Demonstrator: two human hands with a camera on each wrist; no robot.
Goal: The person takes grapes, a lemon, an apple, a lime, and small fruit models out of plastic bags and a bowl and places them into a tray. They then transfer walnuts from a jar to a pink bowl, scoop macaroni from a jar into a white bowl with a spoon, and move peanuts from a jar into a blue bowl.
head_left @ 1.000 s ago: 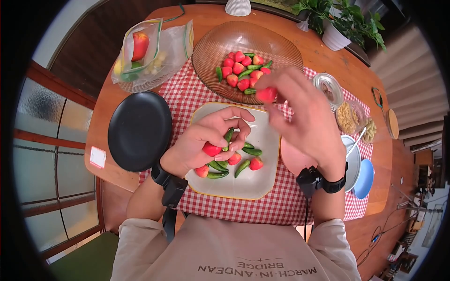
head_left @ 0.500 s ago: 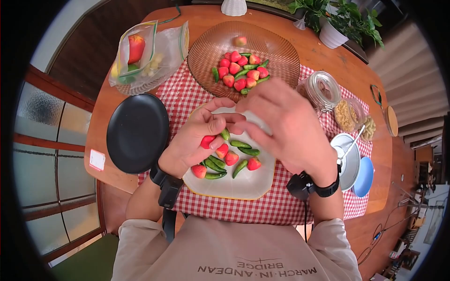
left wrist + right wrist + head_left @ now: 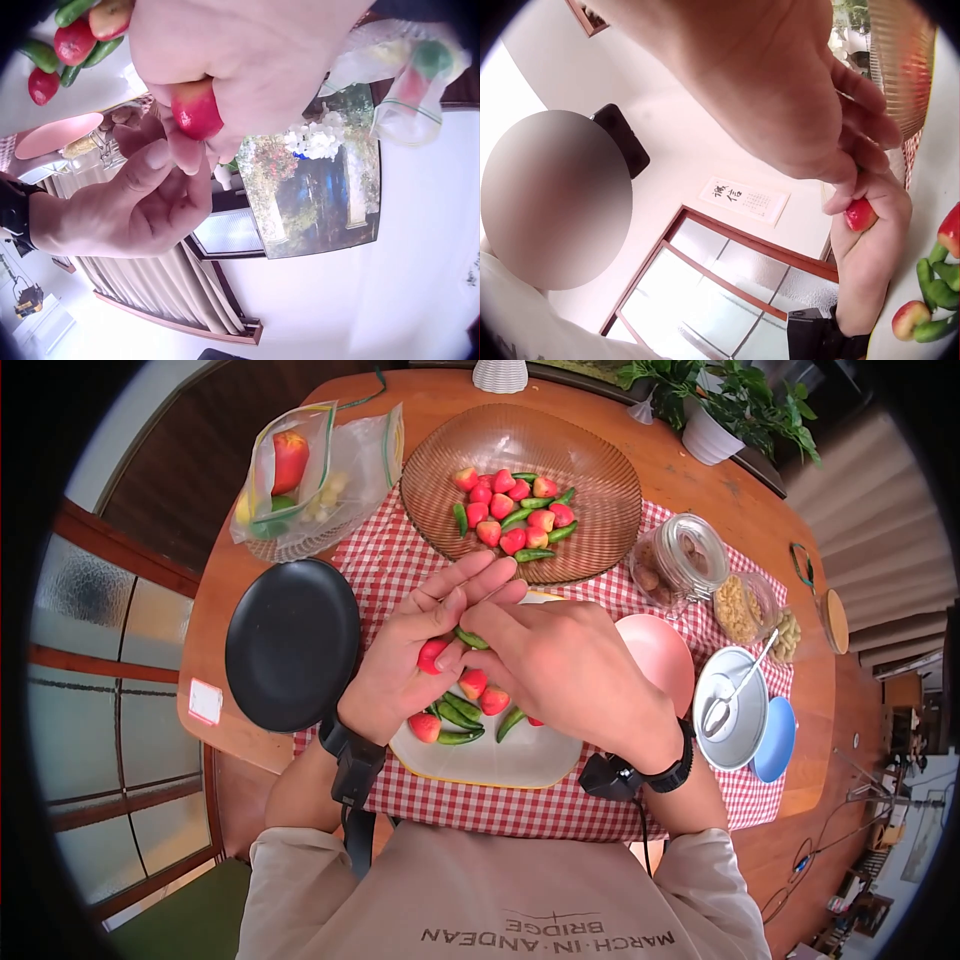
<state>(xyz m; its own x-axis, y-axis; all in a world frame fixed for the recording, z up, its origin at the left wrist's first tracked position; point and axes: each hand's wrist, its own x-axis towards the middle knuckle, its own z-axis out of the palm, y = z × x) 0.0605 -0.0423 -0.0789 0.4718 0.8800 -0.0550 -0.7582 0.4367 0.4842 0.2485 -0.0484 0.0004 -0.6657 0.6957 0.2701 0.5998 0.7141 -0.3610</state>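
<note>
Starting at the left, the black plate [image 3: 293, 645] lies flat on the worktop [image 3: 262, 738], well apart from the hands, while the white dish [image 3: 500, 760] sits below them with loose red fruits [image 3: 424, 727] and loose green peppers [image 3: 459, 737] on it. Above the dish, the left hand [image 3: 390, 675] is turned palm up with its upper fingers reaching out, and it grips one red fruit [image 3: 432, 656] in the crease of the palm. That fruit is small, rounded and glossy, so it probably weighs little, feels fairly firm and could slip if squeezed off centre; a light hold across its widest part should suit it, since hard pressure may mark the skin. Just to its right, between the two hands, is a green pepper [image 3: 470, 638], partly hidden by fingers. It looks slim, smooth and light, stiff enough to keep its shape yet liable to roll or snap if bent; its middle seems the surest place to pinch, as the narrow ends give less grip. The right hand [image 3: 585, 670] comes in from the right, back uppermost, pinching that pepper near the left hand's fingers.
</note>
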